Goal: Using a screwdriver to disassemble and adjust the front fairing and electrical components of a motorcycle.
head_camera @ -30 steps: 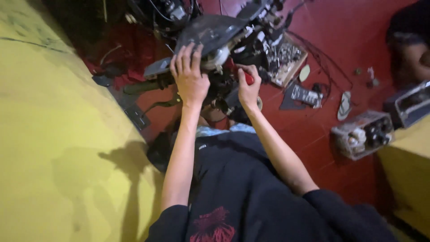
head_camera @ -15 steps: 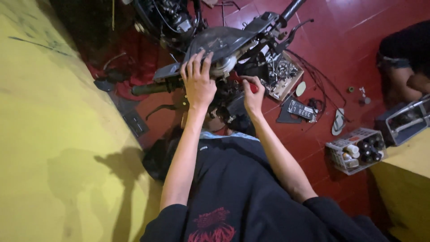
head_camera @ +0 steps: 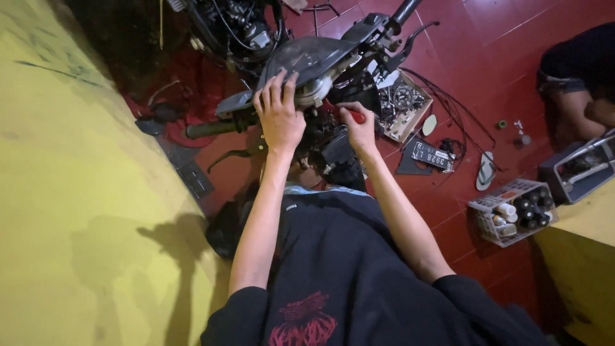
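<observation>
A stripped motorcycle front end stands before me, with a dark instrument cover (head_camera: 307, 56), handlebar grip (head_camera: 208, 129) and exposed wiring. My left hand (head_camera: 278, 115) lies flat on the lower edge of the instrument cover, fingers spread over a round chrome part (head_camera: 315, 95). My right hand (head_camera: 357, 128) is closed around a red-handled tool (head_camera: 354, 116), held against the dark parts below the cover. The tool's tip is hidden behind the parts.
A yellow wall (head_camera: 77, 211) runs along the left. On the red tiled floor lie an open box of parts (head_camera: 405, 106), a number plate (head_camera: 432, 156), a sandal (head_camera: 485, 171) and a white crate of bottles (head_camera: 512, 211). Another person (head_camera: 573, 83) crouches at the right.
The view has shifted, so the motorcycle sits lower and nearer. My left hand stays on the cover; my right hand with the red tool has moved slightly up toward it.
</observation>
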